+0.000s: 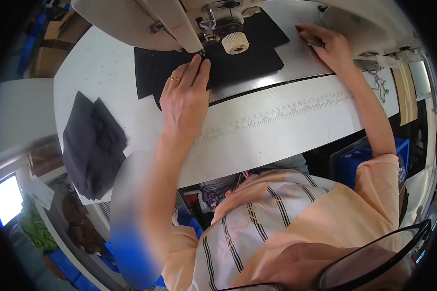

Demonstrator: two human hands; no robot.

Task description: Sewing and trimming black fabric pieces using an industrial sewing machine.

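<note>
Left of the sewing machine point(136, 24), folded dark cloth point(93, 145) lies on the table point(277, 131); a brush from the forearm could knock it off the edge. Below the machine's head, the left hand point(183, 97) presses flat on the black cloth point(252, 63), which lies under the machine. Its fingertips sit near the foot, so running the machine could injure them; uneven pressure could skew the cloth. Right of the machine's head, the right hand point(331, 48) curls loosely, apparently holding nothing.
</note>
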